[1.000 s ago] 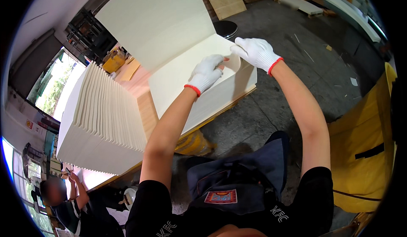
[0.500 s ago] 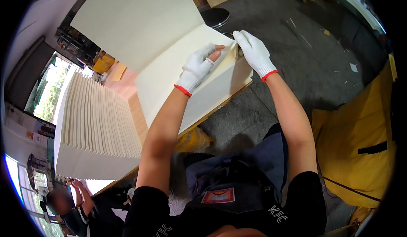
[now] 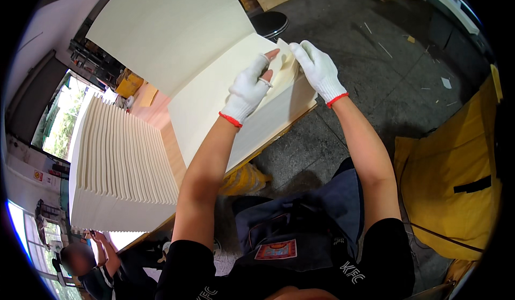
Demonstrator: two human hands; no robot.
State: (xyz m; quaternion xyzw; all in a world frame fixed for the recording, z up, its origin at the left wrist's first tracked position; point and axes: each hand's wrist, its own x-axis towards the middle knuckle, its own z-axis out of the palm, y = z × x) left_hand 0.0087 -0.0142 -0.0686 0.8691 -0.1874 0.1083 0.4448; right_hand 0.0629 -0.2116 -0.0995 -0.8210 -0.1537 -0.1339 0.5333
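A thick stack of large cream paper sheets (image 3: 206, 99) lies in front of me, its top sheet (image 3: 171, 31) folded back and standing up at the far left. My left hand (image 3: 247, 90), in a white glove with thumb and forefinger tips bare, rests over the stack near its far right corner. Those two fingers are spread, the forefinger against the lifted paper corner. At that same corner my right hand (image 3: 321, 73), fully gloved, is closed on the curled-up sheet edges. Its fingertips are partly hidden behind the paper.
Left of the stack, a tall pile of folded paper sections (image 3: 123, 155) stands on the wooden table (image 3: 173, 144). Beyond the far corner is a round black stool (image 3: 271, 23). A yellow cloth bag (image 3: 450, 176) hangs at the right. Another person (image 3: 102, 257) sits at the lower left.
The sheet corner now stands higher, bent up between my hands. My left thumb and forefinger have spread farther apart. My right hand has shifted slightly left and down.
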